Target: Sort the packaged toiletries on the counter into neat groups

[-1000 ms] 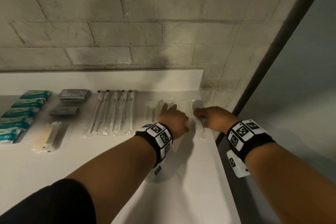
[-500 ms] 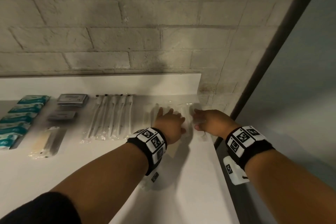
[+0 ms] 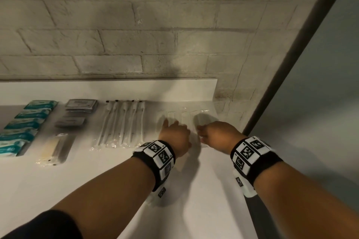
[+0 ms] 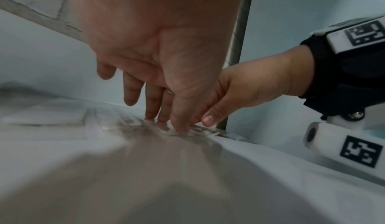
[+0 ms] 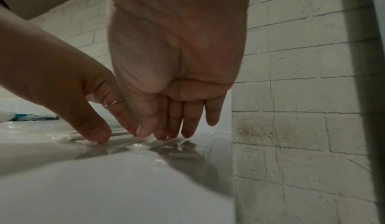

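Mostly sorted, by the look of it; teal packets in a column at far left, dark sachets beside them, wrapped swabs in a row, one yellowish packet lying alone nearer the front. Clear packets at the right end of the counter remain to be squared; left hand and right hand both press on them with straight fingers, gripping nothing.

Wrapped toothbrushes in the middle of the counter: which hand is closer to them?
Left. The left hand presses clear packets just right of the wrapped toothbrushes; the right hand is farther right, near the counter end.
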`<state>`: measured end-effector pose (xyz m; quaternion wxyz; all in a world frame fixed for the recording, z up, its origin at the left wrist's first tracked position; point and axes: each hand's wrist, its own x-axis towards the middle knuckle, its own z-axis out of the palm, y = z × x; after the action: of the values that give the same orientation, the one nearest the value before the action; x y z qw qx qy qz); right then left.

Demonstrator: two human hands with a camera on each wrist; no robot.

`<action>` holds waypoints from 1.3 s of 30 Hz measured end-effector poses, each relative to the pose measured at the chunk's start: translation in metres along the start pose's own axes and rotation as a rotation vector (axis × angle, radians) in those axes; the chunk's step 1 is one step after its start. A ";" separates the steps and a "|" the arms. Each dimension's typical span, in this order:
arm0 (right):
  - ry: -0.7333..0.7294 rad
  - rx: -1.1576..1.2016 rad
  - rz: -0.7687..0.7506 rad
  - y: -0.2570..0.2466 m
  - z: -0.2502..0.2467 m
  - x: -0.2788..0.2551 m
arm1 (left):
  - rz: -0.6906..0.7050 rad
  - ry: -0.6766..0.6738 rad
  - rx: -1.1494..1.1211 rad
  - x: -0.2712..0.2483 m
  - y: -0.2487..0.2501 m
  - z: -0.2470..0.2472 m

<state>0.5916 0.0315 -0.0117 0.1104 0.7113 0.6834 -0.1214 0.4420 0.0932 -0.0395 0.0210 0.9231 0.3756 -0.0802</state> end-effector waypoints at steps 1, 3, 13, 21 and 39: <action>0.005 0.007 -0.001 0.001 0.001 0.000 | -0.005 0.007 -0.013 -0.001 0.000 0.000; 0.041 0.041 0.003 0.000 0.002 -0.001 | -0.034 0.036 -0.058 -0.006 0.000 -0.001; 0.065 0.039 -0.139 -0.036 0.014 0.008 | -0.160 -0.138 -0.045 -0.025 -0.019 -0.010; 0.101 0.070 -0.126 -0.040 0.012 0.009 | -0.191 -0.113 -0.078 -0.033 -0.027 -0.011; 0.097 0.044 -0.220 -0.080 0.003 0.002 | -0.202 -0.172 -0.008 -0.045 -0.036 -0.007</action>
<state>0.5116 0.0357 -0.0144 0.0477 0.6394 0.7590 -0.1134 0.3860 0.0890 -0.0246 0.0486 0.8701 0.4638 -0.1594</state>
